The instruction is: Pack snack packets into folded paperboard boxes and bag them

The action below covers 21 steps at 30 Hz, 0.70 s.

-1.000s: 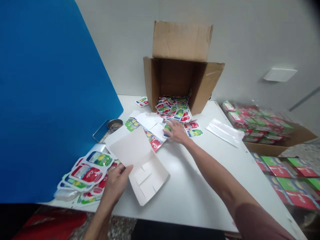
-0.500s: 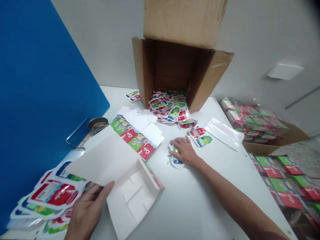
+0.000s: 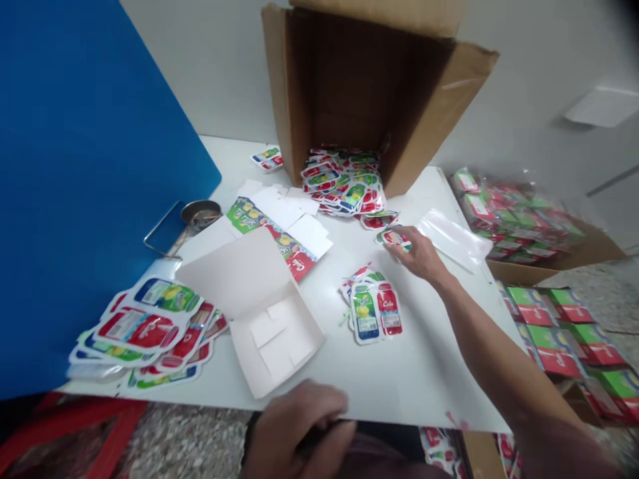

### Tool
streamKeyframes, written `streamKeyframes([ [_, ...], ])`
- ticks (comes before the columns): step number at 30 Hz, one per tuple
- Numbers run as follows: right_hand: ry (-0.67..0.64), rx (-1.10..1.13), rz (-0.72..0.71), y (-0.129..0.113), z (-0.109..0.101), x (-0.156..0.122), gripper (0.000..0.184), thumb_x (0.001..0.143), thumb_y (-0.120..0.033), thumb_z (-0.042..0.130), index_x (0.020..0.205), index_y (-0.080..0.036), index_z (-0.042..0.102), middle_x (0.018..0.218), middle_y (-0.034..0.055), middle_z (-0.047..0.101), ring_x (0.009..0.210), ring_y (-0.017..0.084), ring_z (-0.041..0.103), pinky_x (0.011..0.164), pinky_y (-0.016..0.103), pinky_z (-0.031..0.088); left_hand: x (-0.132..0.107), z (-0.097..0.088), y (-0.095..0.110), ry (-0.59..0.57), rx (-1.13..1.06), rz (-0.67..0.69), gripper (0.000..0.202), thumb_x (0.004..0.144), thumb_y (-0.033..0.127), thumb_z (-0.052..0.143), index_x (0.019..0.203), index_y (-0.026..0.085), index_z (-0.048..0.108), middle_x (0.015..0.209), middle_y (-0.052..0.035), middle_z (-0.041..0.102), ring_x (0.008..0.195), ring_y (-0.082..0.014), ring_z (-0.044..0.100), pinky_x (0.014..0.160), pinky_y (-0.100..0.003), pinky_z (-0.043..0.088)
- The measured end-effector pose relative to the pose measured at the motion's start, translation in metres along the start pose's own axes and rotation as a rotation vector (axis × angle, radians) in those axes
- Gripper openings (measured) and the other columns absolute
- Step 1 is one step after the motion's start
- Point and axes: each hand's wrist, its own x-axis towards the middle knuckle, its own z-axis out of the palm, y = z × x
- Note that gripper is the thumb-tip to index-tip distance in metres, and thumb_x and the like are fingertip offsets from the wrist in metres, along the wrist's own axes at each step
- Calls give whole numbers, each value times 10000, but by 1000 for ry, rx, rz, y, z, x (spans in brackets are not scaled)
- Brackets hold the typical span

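My right hand (image 3: 419, 253) has its thumb and fingers closed around the edge of a red-and-green printed packet (image 3: 395, 238) on the white table. My left hand (image 3: 302, 426), blurred, is in front of the table's near edge. Its fingers are curled and its thumb stands apart, with nothing visible between them. Between the hands, a small pile of packets has a Sprint-and-Cola bottle-shaped twin packet (image 3: 377, 311) on top. Left of it sits a small white carton (image 3: 279, 346) with its lid raised. No hand touches that carton.
Behind stands a large cardboard box (image 3: 424, 126) spilling packets (image 3: 344, 186). Flat printed cartons (image 3: 294, 249), a metal dish (image 3: 200, 213) and stacked packets (image 3: 144, 329) lie leftward. A clear plastic bag (image 3: 454, 239) lies right; filled cartons (image 3: 554, 332) stand beyond the table. A blue panel (image 3: 90, 186) borders the left.
My left hand has let go of the white carton's lid and moved down and right. My right hand has left the small pile and moved to the packet behind it. The view has tilted down.
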Motion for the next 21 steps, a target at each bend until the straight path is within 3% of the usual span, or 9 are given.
streamKeyframes([
  [1,-94,36,-74,-11,2,-15,622,940,-617,625,1435,-242,582,1454,146,606,1337,347,575,1118,530,470,2,17,0,-166,-74,53,120,898,408,685,883,305,745,736,8,734,643,-154,682,642,-244,578],
  [2,-204,57,-137,-22,5,-31,700,905,-628,675,1493,-280,521,1520,123,559,1395,341,527,1148,528,445,5,33,-4,-288,-111,2,133,962,340,621,918,283,733,799,-4,746,698,-148,694,697,-244,580],
  [5,-452,-17,-171,-43,20,-70,1047,736,-621,850,1600,-293,359,1621,147,438,1491,385,403,1203,585,351,15,77,-25,-281,-75,-128,179,981,337,605,1097,233,692,935,-38,759,684,-143,678,613,-240,554],
  [9,-441,-105,-40,-41,37,-104,1168,667,-571,901,1623,-284,294,1566,185,459,1451,406,419,1168,597,361,22,115,-48,-140,154,-110,384,960,311,626,1326,210,574,1203,-90,722,822,-187,721,802,-330,597],
  [13,-318,-67,89,-26,36,-136,1166,713,-567,852,1646,-301,205,1445,169,510,1327,380,510,1090,558,450,25,132,-44,-140,390,-102,455,962,330,632,1391,219,531,1321,-114,679,1133,-287,701,886,-371,584],
  [18,-293,-121,91,-9,27,-164,978,769,-569,804,1584,-273,351,1530,192,435,1434,427,404,1157,606,370,25,136,-33,-251,507,-102,352,1008,357,562,1343,248,575,1356,-90,653,1139,-268,686,803,-338,573],
  [21,-318,-112,111,-8,22,-169,975,766,-550,812,1589,-316,343,1463,160,497,1363,396,486,1104,580,431,23,136,-34,-293,528,-79,314,1019,340,542,1320,268,596,1376,-75,649,1161,-258,674,787,-330,567],
])
